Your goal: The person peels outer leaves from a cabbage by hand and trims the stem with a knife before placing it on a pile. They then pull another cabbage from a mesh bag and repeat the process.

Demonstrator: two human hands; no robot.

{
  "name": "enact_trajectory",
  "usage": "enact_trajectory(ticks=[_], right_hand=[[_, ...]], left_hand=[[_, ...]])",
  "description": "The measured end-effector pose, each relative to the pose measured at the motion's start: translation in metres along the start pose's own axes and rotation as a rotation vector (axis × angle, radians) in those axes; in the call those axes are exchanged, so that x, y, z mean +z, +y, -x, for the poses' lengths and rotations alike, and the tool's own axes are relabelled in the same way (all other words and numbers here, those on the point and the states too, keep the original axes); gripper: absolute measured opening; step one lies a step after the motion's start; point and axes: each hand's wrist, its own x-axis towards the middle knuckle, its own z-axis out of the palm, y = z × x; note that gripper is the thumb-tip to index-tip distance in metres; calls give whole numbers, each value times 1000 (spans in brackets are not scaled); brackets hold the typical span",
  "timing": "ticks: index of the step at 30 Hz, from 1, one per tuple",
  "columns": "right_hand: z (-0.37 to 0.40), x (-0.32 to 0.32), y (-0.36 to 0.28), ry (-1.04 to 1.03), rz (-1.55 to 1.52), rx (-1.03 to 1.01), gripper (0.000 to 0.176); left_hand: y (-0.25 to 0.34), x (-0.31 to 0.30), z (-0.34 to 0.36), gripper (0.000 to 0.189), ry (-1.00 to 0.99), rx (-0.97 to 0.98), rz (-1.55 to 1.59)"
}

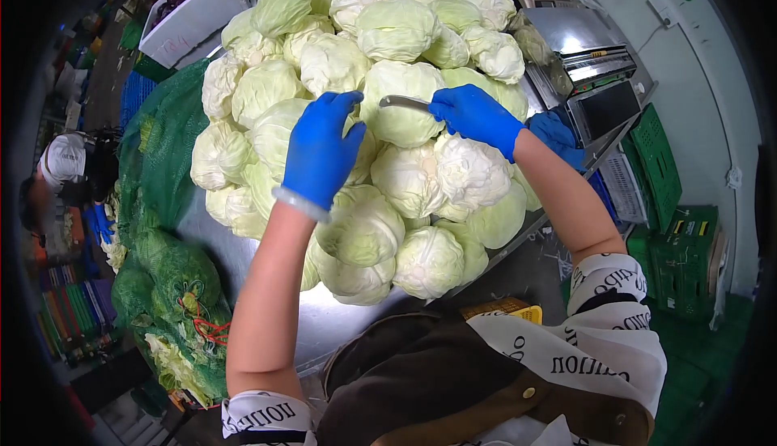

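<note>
A large heap of pale green cabbages [396,29] covers much of the metal table [198,231]. My left hand [324,148], in a blue glove, is over the middle of the heap with thumb and fingers apart and nothing visible between them. To its right, my right hand [477,116], also gloved in blue, is closed around the handle of a small knife [403,103]. The knife's curved blade points left, over a cabbage [402,122] that lies between my two hands. The knife handle is mostly hidden in my fingers.
Green mesh sacks [166,272] holding cabbages lie at the left. A white box [182,37] of dark purple produce stands at the back left. Metal equipment [587,57] is at the back right, with green crates [684,260] beyond. Another person [65,159] is at far left.
</note>
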Motion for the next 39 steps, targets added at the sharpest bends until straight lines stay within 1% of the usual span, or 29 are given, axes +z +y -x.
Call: enact_trajectory(ticks=[2,4,5,8,11,14,17,20,21,23,26,29,32,35,38,39], right_hand=[[1,-3,-7,-102,-148,147,25],[4,-2,-5,-75,-86,99,25],[5,-2,-3,-60,-55,78,25],[8,6,3,-50,-88,43,25],[10,15,3,-10,-131,68,26],[15,17,7,76,70,-63,26],[22,33,16,285,207,-244,23],[26,47,21,430,253,-313,22],[28,48,22,412,258,-296,22],[30,47,20,375,268,-263,23],[30,51,24,413,263,-300,23],[30,49,22,304,83,-179,21],[30,49,15,306,25,-93,22],[28,50,7,281,47,-68,23],[26,55,4,305,97,-86,24],[25,56,4,289,72,-67,24]], left_hand=[[-15,10,-12,34,-55,50,-99],[-28,17,-21,34,-124,77,-216],[-33,20,-27,33,-206,29,-162],[-40,31,-36,36,-272,-1,-215],[-43,38,-43,37,-284,33,-189],[-41,42,-47,30,-291,90,-242],[-39,45,-52,27,-318,118,-252],[-38,49,-54,21,-296,126,-261],[-38,49,-55,21,-310,143,-298],[-40,50,-58,28,-338,175,-374],[-39,49,-58,26,-357,175,-402],[-40,49,-57,26,-375,124,-368],[-43,49,-57,27,-344,37,-178],[-41,50,-57,28,-304,-78,-81],[-51,53,-55,28,-255,-101,-35],[-55,54,-55,27,-249,-99,-33]])
